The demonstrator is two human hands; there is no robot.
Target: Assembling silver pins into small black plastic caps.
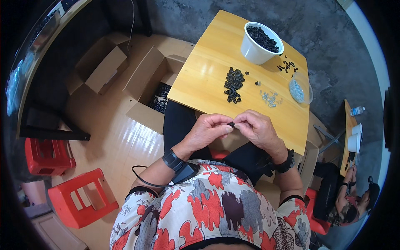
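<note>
Pale floorboards [104,137] spread left of a yellow wooden table [200,75], with an open cardboard box [146,68] beside it. Toward the table's far end stands a white bucket [255,53] filled with black parts [262,38]. Before the near edge, the person's left hand [208,130] and right hand [257,128] meet. Beyond them lie a black heap [234,79] and scattered clear slivers [271,100]. One small black piece [231,124] sits clamped between left thumb and forefinger; whether the right fingertips, touching or just beside it, also grip cannot be told.

The held piece [231,124] is black, the tabletop [200,79] yellow, the tub [253,53] white. Red, grey and dark patches pattern the pale shirt [208,208].
</note>
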